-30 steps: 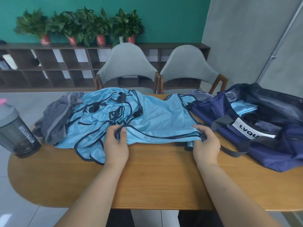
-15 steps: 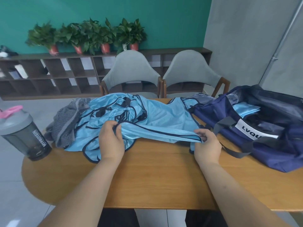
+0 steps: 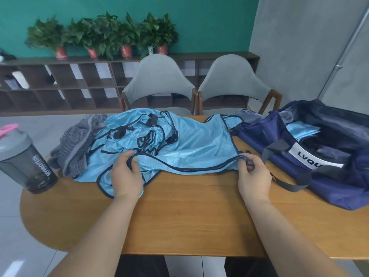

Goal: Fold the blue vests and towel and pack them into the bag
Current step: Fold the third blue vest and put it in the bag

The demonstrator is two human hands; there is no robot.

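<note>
A light blue vest with dark trim lies spread over a heap of more blue vests on the wooden table. My left hand pinches the vest's near hem at its left corner. At the right corner of the same hem, my right hand pinches the cloth. The hem is raised a little off the table between them. A grey striped towel lies crumpled left of the heap. The navy bag stands open at the right with a folded blue vest inside.
A grey shaker bottle with a pink loop stands at the table's left edge. Two grey chairs are pushed in at the far side. The bag's grey strap trails on the table near my right hand.
Both hands have lifted the vest's near hem slightly and drawn it taut; the view has shifted a little to the left.
</note>
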